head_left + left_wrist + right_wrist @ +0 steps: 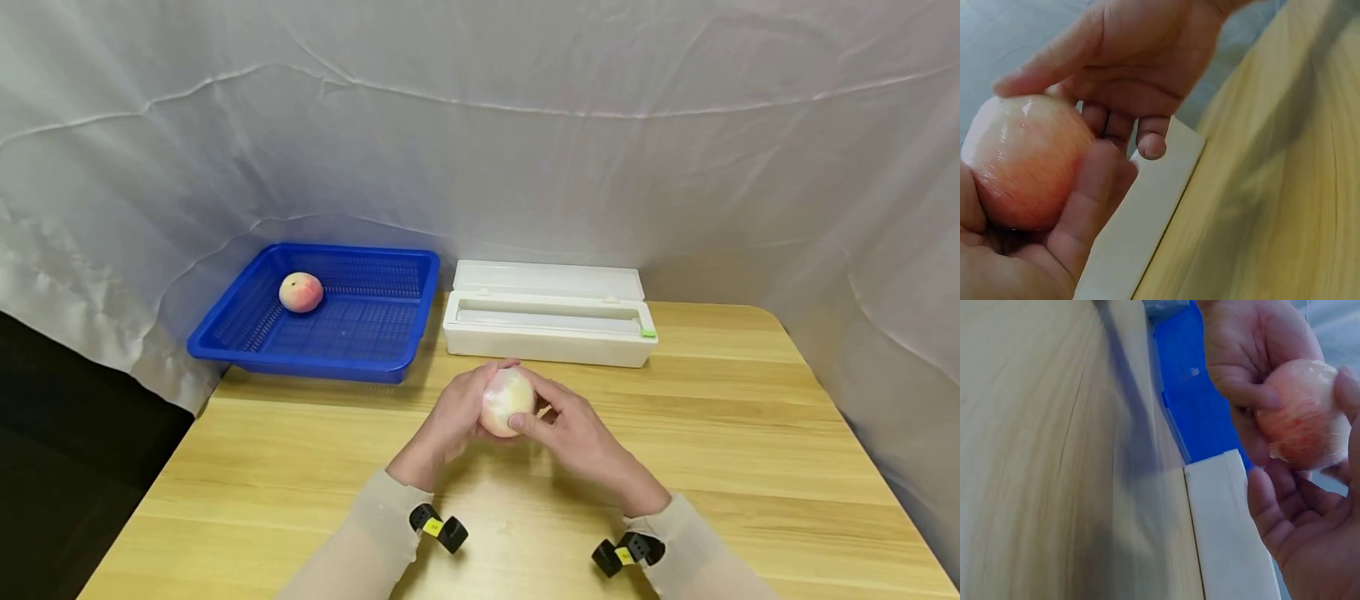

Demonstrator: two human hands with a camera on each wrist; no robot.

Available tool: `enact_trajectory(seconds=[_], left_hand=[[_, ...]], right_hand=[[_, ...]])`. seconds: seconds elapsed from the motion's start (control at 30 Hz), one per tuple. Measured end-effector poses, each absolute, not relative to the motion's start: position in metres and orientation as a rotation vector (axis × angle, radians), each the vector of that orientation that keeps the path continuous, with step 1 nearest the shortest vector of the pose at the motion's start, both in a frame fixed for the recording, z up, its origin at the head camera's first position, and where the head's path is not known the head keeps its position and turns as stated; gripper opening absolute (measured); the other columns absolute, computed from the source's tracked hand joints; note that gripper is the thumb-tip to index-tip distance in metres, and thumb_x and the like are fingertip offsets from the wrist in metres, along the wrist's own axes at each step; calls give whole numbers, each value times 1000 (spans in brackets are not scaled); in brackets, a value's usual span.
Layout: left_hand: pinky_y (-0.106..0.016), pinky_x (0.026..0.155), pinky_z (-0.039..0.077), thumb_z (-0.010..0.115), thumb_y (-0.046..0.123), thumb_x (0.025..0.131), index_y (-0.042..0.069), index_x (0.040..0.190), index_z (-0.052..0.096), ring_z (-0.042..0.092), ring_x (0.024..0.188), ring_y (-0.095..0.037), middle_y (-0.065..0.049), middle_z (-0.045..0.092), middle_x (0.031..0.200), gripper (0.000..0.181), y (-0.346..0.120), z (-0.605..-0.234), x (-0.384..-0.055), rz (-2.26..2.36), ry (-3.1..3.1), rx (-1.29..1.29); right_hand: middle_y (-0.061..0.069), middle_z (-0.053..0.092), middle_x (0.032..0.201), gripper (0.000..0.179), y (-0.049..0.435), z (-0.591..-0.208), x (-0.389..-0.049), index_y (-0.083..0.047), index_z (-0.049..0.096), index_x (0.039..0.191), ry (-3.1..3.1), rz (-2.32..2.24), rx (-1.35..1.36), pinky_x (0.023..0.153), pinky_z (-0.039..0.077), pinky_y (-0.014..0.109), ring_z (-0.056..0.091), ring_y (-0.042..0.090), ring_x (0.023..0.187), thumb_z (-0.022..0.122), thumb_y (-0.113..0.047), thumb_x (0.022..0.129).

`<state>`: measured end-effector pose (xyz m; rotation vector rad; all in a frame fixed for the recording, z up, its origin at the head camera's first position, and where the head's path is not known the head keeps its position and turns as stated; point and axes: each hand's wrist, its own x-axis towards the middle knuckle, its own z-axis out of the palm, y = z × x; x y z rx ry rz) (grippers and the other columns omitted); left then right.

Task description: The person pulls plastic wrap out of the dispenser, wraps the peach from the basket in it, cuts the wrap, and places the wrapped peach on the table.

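A pale yellow and pink peach (pixel 507 402), wrapped in shiny clear film, is held between both hands above the table's middle. My left hand (pixel 456 407) cups it from the left, with fingers curled around its side and underneath, as the left wrist view also shows. From the right, my right hand (pixel 573 429) holds it, thumb on the near face and fingers at the far side. In the right wrist view the film on the peach (pixel 1304 415) looks smooth and glossy, with small wrinkles near its edge.
A white film dispenser box (pixel 551 342) stands behind the hands with its lid (pixel 549 280) raised and a green slider (pixel 648 333) at its right end. At the back left, a blue plastic basket (pixel 367 367) holds another peach (pixel 301 292). White curtains surround the wooden table (pixel 750 467).
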<state>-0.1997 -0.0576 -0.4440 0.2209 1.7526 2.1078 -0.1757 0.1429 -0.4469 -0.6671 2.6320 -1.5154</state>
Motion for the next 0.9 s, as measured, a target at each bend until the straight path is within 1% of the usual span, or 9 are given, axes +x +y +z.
enact_trajectory(seconds=[0.13, 0.2, 0.33, 0.5, 0.57, 0.63, 0.7, 0.77, 0.9], left_hand=[[-33, 71, 63, 32, 38, 116, 12, 146, 61, 65, 93, -19, -19, 65, 124, 50, -52, -445, -196, 2080, 2060, 296], [-34, 67, 62, 32, 38, 115, 11, 138, 66, 65, 86, -19, -18, 68, 112, 50, -47, -443, -192, 2033, 2234, 260], [-37, 63, 61, 32, 40, 114, 12, 126, 72, 65, 78, -20, -13, 69, 95, 51, -40, -438, -186, 1924, 2439, 178], [-41, 64, 62, 32, 39, 113, 14, 122, 72, 67, 73, -20, -12, 70, 93, 49, -39, -436, -184, 1866, 2480, 193], [-43, 61, 62, 33, 37, 112, 14, 118, 73, 67, 69, -20, -11, 70, 91, 46, -38, -435, -184, 1860, 2480, 196], [-41, 60, 61, 34, 35, 111, 15, 114, 73, 67, 68, -19, -9, 70, 89, 44, -38, -433, -185, 1845, 2508, 188], [-37, 62, 60, 35, 33, 111, 15, 114, 75, 67, 72, -17, -10, 73, 93, 44, -38, -432, -187, 1875, 2500, 174], [-36, 64, 62, 36, 33, 112, 13, 124, 75, 68, 78, -17, -13, 75, 108, 45, -40, -432, -189, 1969, 2384, 156], [-38, 71, 66, 34, 45, 114, 7, 147, 59, 74, 88, -19, -22, 65, 138, 56, -46, -432, -193, 2154, 1936, 121]], right_hand=[[8, 64, 136, 72, 140, -448, -172, -22, 35, 166, 2736, -1437, -732, 81, 57, 27, 61, 17, 104, 69, -34, 104], [10, 64, 137, 72, 135, -450, -170, -24, 35, 166, 2838, -1390, -788, 79, 57, 28, 62, 16, 101, 69, -37, 103], [8, 69, 124, 67, 129, -455, -169, -25, 43, 160, 3013, -1293, -877, 73, 55, 28, 63, 14, 93, 71, -39, 101], [14, 69, 128, 76, 132, -455, -169, -26, 33, 164, 3038, -1238, -899, 72, 56, 30, 67, 18, 94, 72, -39, 100], [15, 69, 129, 75, 133, -456, -169, -24, 34, 165, 3081, -1209, -949, 73, 58, 34, 68, 20, 96, 71, -41, 101], [14, 68, 135, 69, 134, -456, -170, -22, 40, 162, 3101, -1207, -1003, 78, 60, 39, 69, 22, 104, 68, -43, 103], [13, 66, 140, 66, 136, -457, -171, -21, 42, 161, 3070, -1251, -1022, 83, 61, 41, 69, 22, 108, 66, -44, 104], [12, 63, 144, 68, 139, -456, -171, -20, 39, 163, 3011, -1320, -1009, 85, 61, 41, 67, 22, 112, 67, -40, 104], [13, 54, 153, 95, 146, -452, -172, -16, 14, 170, 2914, -1456, -972, 96, 57, 42, 61, 25, 123, 77, -23, 98]])
